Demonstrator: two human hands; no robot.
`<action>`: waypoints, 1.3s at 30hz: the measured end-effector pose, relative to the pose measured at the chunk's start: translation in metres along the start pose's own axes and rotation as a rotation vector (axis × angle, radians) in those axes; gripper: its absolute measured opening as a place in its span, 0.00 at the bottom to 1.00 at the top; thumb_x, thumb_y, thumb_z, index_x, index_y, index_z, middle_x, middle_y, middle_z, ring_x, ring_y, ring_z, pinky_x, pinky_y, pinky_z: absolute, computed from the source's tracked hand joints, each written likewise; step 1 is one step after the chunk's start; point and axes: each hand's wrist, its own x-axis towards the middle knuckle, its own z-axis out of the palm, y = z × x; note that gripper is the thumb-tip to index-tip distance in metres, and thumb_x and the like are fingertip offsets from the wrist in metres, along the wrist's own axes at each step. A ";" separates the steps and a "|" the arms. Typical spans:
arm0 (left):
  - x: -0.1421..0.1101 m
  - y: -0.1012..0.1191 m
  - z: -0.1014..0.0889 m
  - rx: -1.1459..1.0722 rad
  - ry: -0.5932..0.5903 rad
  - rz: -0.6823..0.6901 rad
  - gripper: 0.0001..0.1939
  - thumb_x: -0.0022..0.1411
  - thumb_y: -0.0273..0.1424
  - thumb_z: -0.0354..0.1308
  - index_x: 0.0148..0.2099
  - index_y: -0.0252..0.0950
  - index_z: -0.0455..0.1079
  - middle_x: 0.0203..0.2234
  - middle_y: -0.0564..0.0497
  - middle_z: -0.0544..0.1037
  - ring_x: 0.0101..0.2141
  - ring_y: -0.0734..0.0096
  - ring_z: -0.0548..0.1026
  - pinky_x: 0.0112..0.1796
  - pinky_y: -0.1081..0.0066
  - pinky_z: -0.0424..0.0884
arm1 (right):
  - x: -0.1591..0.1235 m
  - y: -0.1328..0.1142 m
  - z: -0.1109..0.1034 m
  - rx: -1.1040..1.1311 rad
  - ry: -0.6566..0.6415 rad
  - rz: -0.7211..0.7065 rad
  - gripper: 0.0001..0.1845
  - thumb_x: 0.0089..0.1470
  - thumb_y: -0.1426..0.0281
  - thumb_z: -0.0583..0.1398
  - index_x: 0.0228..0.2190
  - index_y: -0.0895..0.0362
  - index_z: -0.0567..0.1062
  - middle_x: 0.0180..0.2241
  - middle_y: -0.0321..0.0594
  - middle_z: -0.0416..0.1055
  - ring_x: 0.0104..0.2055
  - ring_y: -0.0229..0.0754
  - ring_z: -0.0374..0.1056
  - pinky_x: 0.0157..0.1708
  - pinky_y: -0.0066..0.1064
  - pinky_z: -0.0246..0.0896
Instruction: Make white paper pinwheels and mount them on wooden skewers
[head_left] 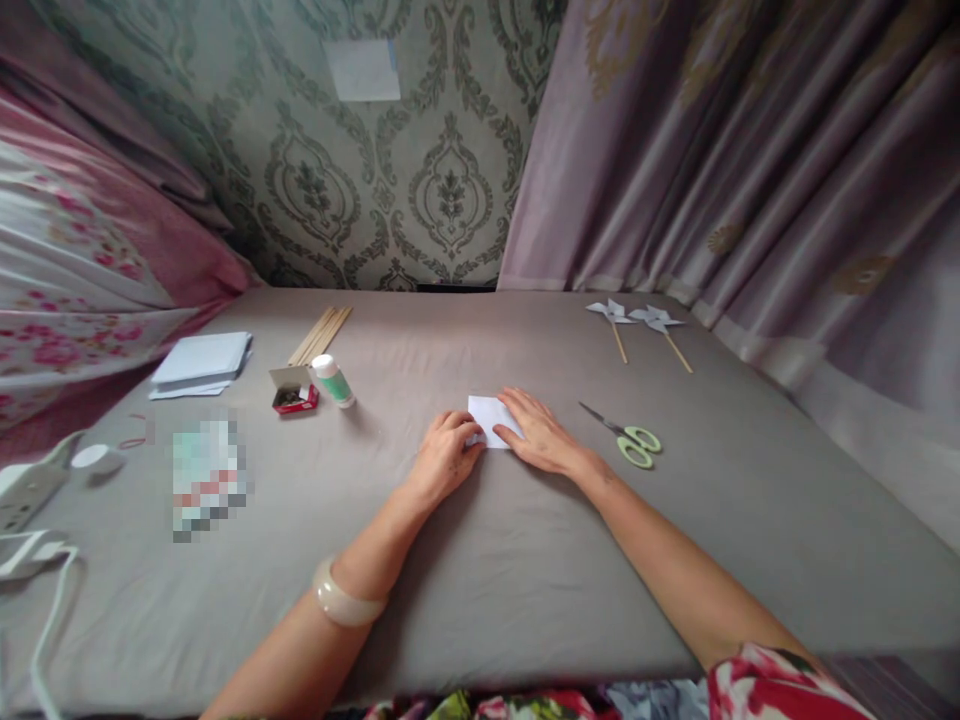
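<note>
A small white folded paper (pixel 489 416) lies on the grey cloth (pixel 480 560) in the middle. My left hand (pixel 444 455) rests at the paper's left edge with its fingers curled and pinching that edge. My right hand (pixel 540 432) lies flat on the paper's right side, fingers stretched out and pressing it down. Part of the paper is hidden under both hands.
Green-handled scissors (pixel 628 436) lie right of my right hand. Two paper pinwheels (pixel 637 320) on sticks lie at the back right. Wooden sticks (pixel 322 333), a glue bottle (pixel 332 380), a red box (pixel 294 392) and a paper stack (pixel 201 362) are at the left, plus a power strip (pixel 26 490).
</note>
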 end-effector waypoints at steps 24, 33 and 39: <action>0.005 -0.001 0.016 0.034 0.009 0.184 0.13 0.65 0.27 0.48 0.44 0.37 0.73 0.45 0.46 0.75 0.47 0.66 0.73 0.49 0.67 0.71 | -0.035 0.013 0.008 0.030 0.197 -0.118 0.16 0.61 0.70 0.52 0.47 0.56 0.75 0.52 0.46 0.69 0.56 0.47 0.61 0.55 0.42 0.59; 0.007 0.007 0.010 0.010 -0.049 0.226 0.15 0.65 0.24 0.45 0.45 0.36 0.73 0.46 0.44 0.75 0.49 0.66 0.72 0.50 0.65 0.70 | -0.034 -0.005 0.009 -0.057 0.116 -0.082 0.21 0.63 0.65 0.50 0.54 0.55 0.68 0.59 0.43 0.62 0.62 0.48 0.54 0.60 0.47 0.47; 0.002 0.008 0.010 0.128 -0.034 0.172 0.14 0.64 0.24 0.48 0.45 0.36 0.74 0.49 0.41 0.72 0.51 0.62 0.70 0.51 0.63 0.69 | -0.036 -0.010 0.007 -0.109 0.037 -0.012 0.23 0.64 0.63 0.47 0.56 0.55 0.66 0.61 0.42 0.59 0.63 0.49 0.52 0.60 0.49 0.45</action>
